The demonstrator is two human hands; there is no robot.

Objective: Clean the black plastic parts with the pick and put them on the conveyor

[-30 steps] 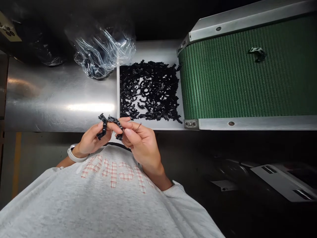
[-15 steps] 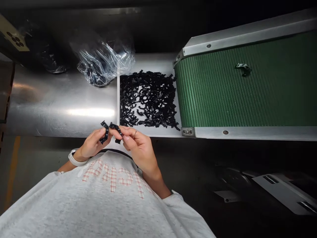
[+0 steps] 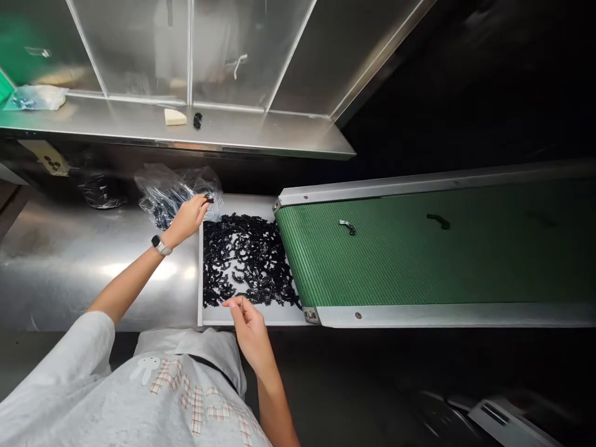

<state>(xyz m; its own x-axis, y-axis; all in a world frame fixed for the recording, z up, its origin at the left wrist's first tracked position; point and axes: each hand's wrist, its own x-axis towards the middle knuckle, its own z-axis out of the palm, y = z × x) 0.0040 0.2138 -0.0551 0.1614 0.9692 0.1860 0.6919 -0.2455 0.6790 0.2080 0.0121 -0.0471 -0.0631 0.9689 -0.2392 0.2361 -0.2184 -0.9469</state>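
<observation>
My left hand (image 3: 187,218) reaches out over the clear plastic bag (image 3: 149,186). Its fingers pinch a small black plastic part (image 3: 209,198). Dark pieces show through the film of the bag. Beside it, a white tray (image 3: 272,315) holds a layer of many curved black plastic parts (image 3: 261,254). My right hand (image 3: 249,326) hovers at the tray's front edge with thumb and fingertips close together. Whatever it may hold is too small or hidden to make out.
A green conveyor belt (image 3: 372,267) with metal side rails adjoins the tray on the right, carrying a curved part (image 3: 347,227) and a darker one (image 3: 438,221). On a metal shelf (image 3: 261,133) lie a pale wedge (image 3: 175,117) and a black part (image 3: 197,120). Left is a metal table (image 3: 69,267).
My left hand has moved from near my body out to the bag with a black part. My right hand has parted from it, its black part no longer visible. The view has tilted up.
</observation>
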